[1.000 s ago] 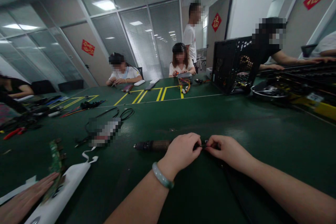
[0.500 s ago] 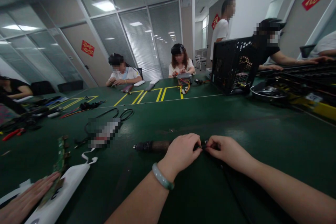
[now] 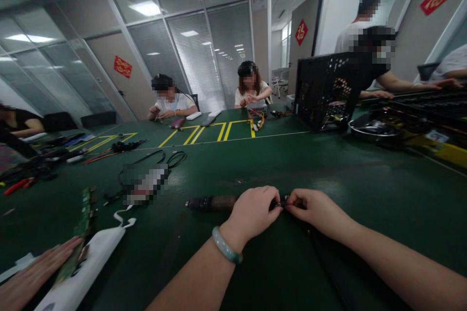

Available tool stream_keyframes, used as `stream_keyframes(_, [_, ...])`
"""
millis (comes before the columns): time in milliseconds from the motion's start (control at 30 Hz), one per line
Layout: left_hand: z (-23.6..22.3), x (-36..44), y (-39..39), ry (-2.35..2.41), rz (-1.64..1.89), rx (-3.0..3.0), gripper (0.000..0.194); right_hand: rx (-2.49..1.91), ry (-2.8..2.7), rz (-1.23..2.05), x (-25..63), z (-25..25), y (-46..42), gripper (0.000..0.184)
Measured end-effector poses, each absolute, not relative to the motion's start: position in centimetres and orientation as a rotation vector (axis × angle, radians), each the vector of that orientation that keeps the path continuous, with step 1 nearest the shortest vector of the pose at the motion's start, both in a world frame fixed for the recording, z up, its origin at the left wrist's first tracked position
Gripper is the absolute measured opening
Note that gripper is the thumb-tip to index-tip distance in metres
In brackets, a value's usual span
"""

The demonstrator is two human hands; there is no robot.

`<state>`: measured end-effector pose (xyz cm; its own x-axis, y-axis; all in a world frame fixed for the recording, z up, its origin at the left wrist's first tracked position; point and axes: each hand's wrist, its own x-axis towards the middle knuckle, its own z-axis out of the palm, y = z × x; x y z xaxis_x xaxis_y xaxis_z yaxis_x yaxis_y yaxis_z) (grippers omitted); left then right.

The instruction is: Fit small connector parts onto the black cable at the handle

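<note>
A dark electric screwdriver [image 3: 215, 202] lies on the green table, its bit end pointing left. My left hand [image 3: 253, 211], with a jade-coloured bangle at the wrist, is closed over its rear end, thumb and fingertips pinched at the tail. Just to the right, my right hand [image 3: 310, 206] is closed in a pinch on a small dark plug that meets the tail between the fingertips. A black cable [image 3: 324, 262] runs from below my right hand towards the near edge. Fingers partly hide the joint, so I cannot tell whether the plug is fully seated.
At the lower left, another person's hand [image 3: 40, 272] rests by a green circuit board [image 3: 86, 211] and a white strip [image 3: 91, 262]. A cabled device [image 3: 149, 184] lies beyond. Black computer case [image 3: 321, 92] and metal bowl [image 3: 375, 129] stand right; several people sit around.
My hands stay almost in place, with only slight shifts of the fingertips at the plug. In the background, a standing person has moved to the right, past the doorway.
</note>
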<state>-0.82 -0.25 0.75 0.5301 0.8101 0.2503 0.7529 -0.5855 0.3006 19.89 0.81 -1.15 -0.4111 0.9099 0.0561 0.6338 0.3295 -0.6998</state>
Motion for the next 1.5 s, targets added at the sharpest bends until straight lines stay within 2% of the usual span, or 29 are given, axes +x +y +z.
stream_keyframes(200, [1.16,-0.80,-0.32,1.265,0.501,2.668,0.007,-1.353,-2.160,0.830,19.86,-1.07,0.73,0.011])
stream_keyframes(433, [0.99,-0.86,-0.48,1.381,0.519,2.602,0.024,-1.358,-2.147,0.844,19.86,-0.84,0.74,0.010])
stream_keyframes(900, [1.05,-0.73,-0.49,1.382,0.473,2.630,0.012,-1.367,-2.161,0.859,19.88,-0.81,0.77,0.012])
stream_keyframes(1133, [1.04,-0.71,-0.51,1.345,0.508,2.646,0.019,-1.358,-2.163,0.848,19.80,-0.95,0.86,0.011])
stream_keyframes(1500, [1.21,-0.69,-0.54,1.335,0.509,2.632,0.013,-1.362,-2.158,0.852,19.86,-0.92,0.79,0.014])
